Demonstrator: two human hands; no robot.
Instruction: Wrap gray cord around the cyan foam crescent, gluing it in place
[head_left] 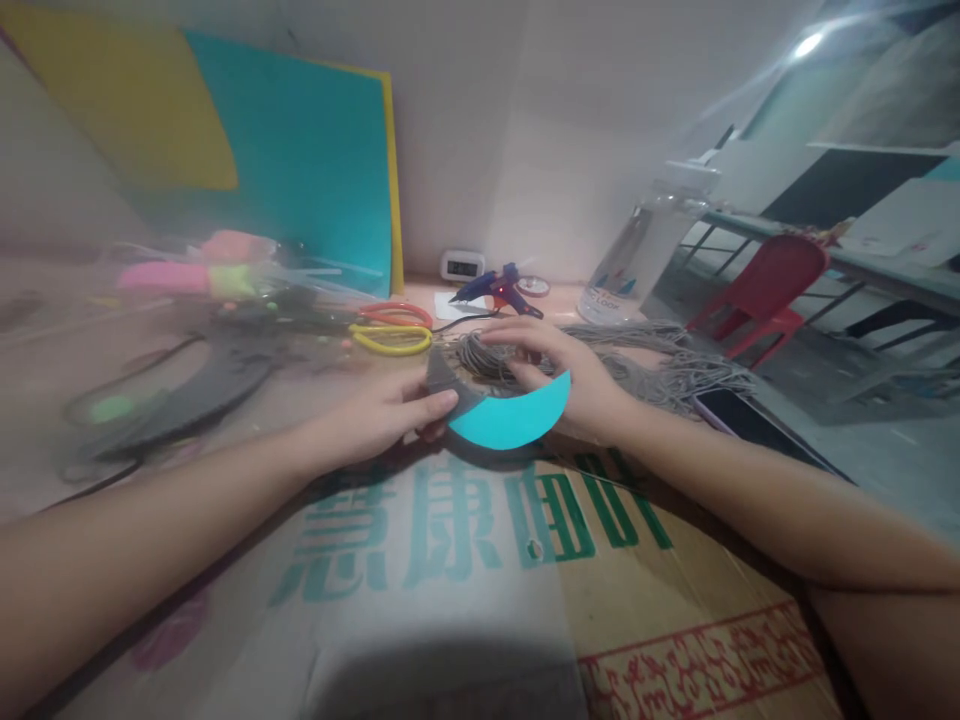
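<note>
A crescent-shaped piece, grey at its left end (444, 378) with a turquoise paper face (514, 418), is held above the cardboard. My left hand (394, 408) pinches the grey end, thumb on top and fingers underneath. At the opposite end, my right hand (574, 370) is curled round behind the turquoise tip; part of its grip is hidden by the paper. Just beyond the crescent's inner curve lies a coil of grey cord (480, 355), close to my right fingers. Scissors with yellow handles (394, 340) and a pair with orange handles (401, 313) lie past my left hand.
Printed cardboard (465, 620) covers the near table. Along the back are a blue glue gun (487, 285), a small white digital clock (462, 266) and a clear bottle (637, 250). More grey cord (675, 365) and a phone (757, 425) lie right; blurred craft items (217, 275) stand left.
</note>
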